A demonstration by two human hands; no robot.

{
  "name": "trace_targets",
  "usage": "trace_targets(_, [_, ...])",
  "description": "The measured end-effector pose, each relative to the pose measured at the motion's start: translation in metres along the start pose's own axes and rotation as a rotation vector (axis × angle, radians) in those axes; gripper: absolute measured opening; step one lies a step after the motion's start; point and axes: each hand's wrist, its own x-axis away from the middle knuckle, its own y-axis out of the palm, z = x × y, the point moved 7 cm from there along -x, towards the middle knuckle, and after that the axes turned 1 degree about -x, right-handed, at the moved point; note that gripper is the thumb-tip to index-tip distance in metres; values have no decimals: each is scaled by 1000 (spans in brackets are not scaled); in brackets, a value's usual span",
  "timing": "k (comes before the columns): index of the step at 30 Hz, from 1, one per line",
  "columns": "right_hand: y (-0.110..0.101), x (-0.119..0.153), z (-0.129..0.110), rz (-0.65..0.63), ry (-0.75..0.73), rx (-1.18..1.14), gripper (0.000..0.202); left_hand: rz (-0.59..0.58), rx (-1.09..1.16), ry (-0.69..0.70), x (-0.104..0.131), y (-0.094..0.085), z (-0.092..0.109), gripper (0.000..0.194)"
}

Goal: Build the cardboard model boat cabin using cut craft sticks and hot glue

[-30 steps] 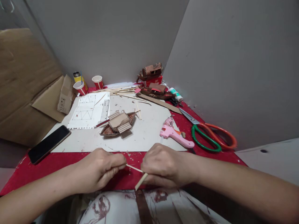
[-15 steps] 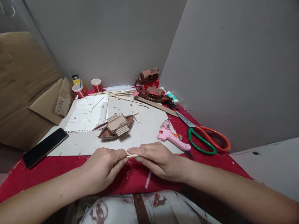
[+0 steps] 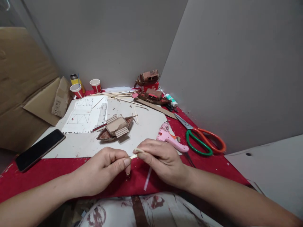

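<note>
Both hands meet over the front edge of the white board point(image 3: 78, 148). My left hand point(image 3: 106, 170) pinches one end of a small pale strip point(image 3: 133, 156). The strip's other part lies between the thumb and fingers of my right hand point(image 3: 163, 160). Just beyond them a small cardboard boat model point(image 3: 115, 127) rests on the board. Behind my right hand lies a pink glue gun point(image 3: 171, 138), partly hidden by the fingers. Below the hands a clear glue stick point(image 3: 148, 179) lies on the red cloth point(image 3: 59, 170).
Large scissors point(image 3: 203, 138) lie at the right, a black phone point(image 3: 40, 149) at the left. Farther back are a drawing sheet point(image 3: 82, 113), a ruler point(image 3: 102, 114), thin wooden sticks point(image 3: 118, 94), two paper cups point(image 3: 95, 85), another boat model point(image 3: 153, 96) and cardboard point(image 3: 21, 88).
The hands have turned at the wrists, and the strip between them now tilts up toward my right hand, showing more of its length. The whole view has shifted slightly.
</note>
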Motion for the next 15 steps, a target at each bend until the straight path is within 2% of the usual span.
trace_targets(3, [-24,4,18,167,296,-90,31,0,-34,-62,7,-3,-13,40])
trace_targets(5, [-46,6,29,269,441,-119,35,53,-69,-100,17,-15,-24,41])
trace_targets(8, [-91,7,31,518,458,-140,34,231,-72,-189,38,-47,-43,46])
trace_targets(10, [-113,7,28,625,415,-150,31,316,-88,-281,52,-66,-53,51])
trace_targets(12, [-121,6,29,621,411,-147,30,382,-108,-358,62,-79,-57,57])
trace_targets(15, [-115,11,39,541,495,-98,36,442,-76,-370,69,-87,-53,54])
